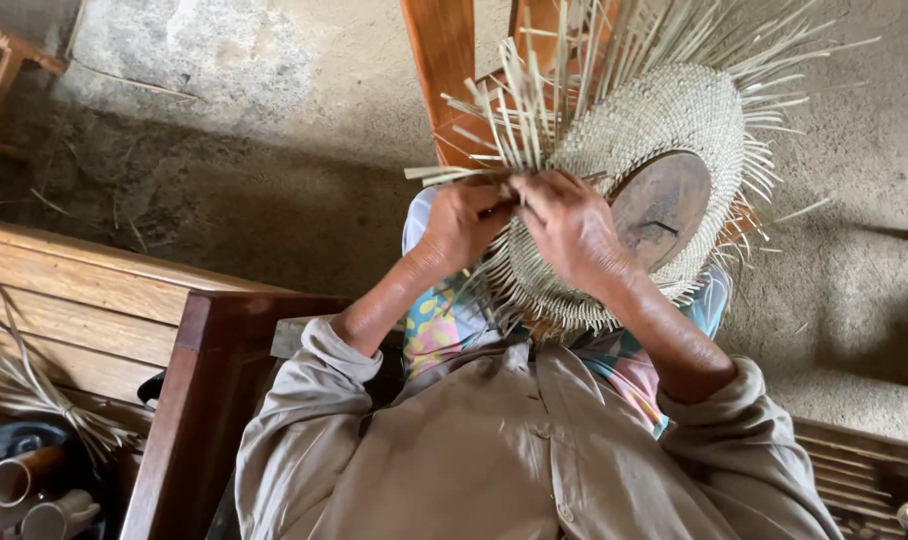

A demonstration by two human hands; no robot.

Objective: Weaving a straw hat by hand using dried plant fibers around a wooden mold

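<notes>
We note a half-woven straw hat [664, 130] on a round wooden block [662, 208], propped on the lap above the floor. Crown looks fully woven; the brim is only begun, with loose strands [514, 110] fanning out all round. Crown faces right and toward us; strands run radially. Left hand [461, 222] and right hand [571, 225] fingers are closed, probably pinching strands at the rim.

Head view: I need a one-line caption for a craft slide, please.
Both hands, left hand and right hand, pinch pale straw strips at the edge of a half-woven hat on a round wooden block.
</notes>
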